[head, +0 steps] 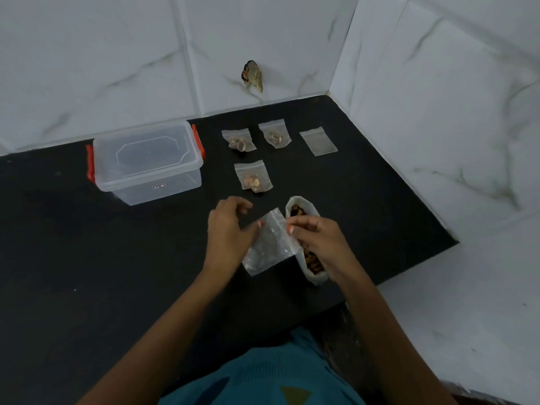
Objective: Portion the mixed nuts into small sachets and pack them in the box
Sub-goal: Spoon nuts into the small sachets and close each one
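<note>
L hand (pixel 226 229) and R hand (pixel 318 238) both pinched the top edge of a small clear plastic zip sachet (pixel 270 247), thumbs on its near face, L at the left corner, R at the right. The sachet was held tilted just over the black stone countertop (pixel 87 258), toward its front-right. Couldn't tell if anything was inside it.

Just right of it, partly under the R hand, sat a translucent plastic bag of brown mixed nuts (pixel 304 200), mouth open.

Beyond the hands lay 3 filled sachets w/ a few nuts each: one nearest (pixel 253 176), two further back side by side (pixel 239 140) (pixel 274 134). An empty flat sachet (pixel 318 141) lay right of those, apart from them.

A clear rectangular plastic box w/ red side latches (pixel 157 188) sat at back left, lid on, apart from the sachets.

White marble-look wall tiles (pixel 117 54) closed in the back and right. A small dark-and-tan object (pixel 252 76) stuck on the back wall; couldn't make out what. A teal garment (pixel 277 375) showed at the bottom edge.
</note>
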Action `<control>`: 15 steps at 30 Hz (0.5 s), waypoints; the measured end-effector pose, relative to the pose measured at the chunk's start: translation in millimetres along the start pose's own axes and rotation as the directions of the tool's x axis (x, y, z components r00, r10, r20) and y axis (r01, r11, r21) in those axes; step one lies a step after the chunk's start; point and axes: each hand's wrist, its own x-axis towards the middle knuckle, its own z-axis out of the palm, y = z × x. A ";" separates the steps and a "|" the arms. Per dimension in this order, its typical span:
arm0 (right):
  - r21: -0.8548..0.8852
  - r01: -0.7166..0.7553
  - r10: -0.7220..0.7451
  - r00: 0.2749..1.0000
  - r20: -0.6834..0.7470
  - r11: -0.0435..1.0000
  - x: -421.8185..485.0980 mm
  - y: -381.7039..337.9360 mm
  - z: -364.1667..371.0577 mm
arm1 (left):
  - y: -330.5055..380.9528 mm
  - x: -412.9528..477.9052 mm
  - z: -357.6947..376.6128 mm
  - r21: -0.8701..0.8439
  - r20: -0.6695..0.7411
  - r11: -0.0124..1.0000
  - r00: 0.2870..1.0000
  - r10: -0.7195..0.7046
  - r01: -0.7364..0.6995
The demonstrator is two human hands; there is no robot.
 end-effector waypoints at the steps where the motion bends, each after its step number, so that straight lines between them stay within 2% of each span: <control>1: 0.015 0.001 -0.001 1.000 -0.005 1.000 -0.8 1.6 2.3 | 3.1 -6.3 0.9 -0.074 -0.014 0.997 1.000 -0.005 0.004; 5: 0.042 0.004 -0.004 1.000 0.010 0.999 -3.3 6.8 11.6 | 9.3 -25.1 8.4 -0.290 0.143 0.948 0.985 -0.092 0.130; 8: 0.076 -0.004 0.001 0.999 0.045 0.997 -5.7 10.1 17.7 | 8.0 -28.1 11.8 -0.378 0.177 0.897 0.969 -0.175 0.231; 11: 0.127 -0.029 0.022 0.998 0.061 0.992 -6.3 10.9 17.4 | 6.8 -29.0 9.4 -0.505 0.244 0.804 0.946 -0.215 0.314; 15: 0.152 -0.050 0.039 0.996 0.079 0.987 -8.4 10.0 16.8 | 4.2 -30.5 6.2 -0.535 0.273 0.772 0.935 -0.226 0.343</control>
